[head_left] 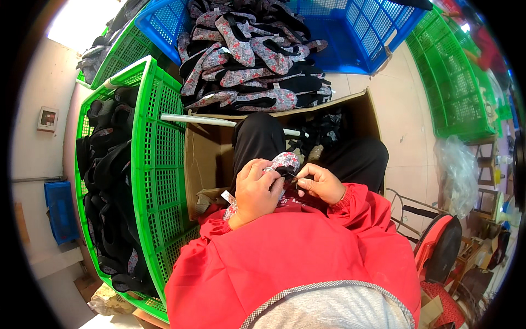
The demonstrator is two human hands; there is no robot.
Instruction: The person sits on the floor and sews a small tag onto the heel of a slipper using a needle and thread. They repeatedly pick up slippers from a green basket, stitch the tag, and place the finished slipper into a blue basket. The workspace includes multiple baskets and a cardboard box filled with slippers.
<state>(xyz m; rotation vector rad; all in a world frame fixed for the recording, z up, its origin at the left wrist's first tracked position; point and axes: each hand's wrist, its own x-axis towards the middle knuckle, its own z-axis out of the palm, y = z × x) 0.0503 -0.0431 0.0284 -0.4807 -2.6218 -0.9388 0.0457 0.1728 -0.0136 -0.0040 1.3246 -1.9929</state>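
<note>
A floral fabric shoe [286, 160] with a black lining lies over my lap, its rounded toe pointing away from me. My left hand [255, 189] is wrapped round its side, and a white tag [228, 196] sticks out beside that hand. At the shoe's black opening, my right hand [324, 185] is closed in a pinch. A thin dark thing shows at those fingertips, too small to name. Beyond my knees rises a large heap of similar floral shoes [239, 46] with black insides.
An open cardboard box [374, 114] with dark items stands around my knees, a white pole [200, 119] across it. Left is a green crate [159, 159] of dark shoes. A blue crate [359, 34] stands ahead, another green crate [452, 82] at right, near a clear plastic bag [459, 172].
</note>
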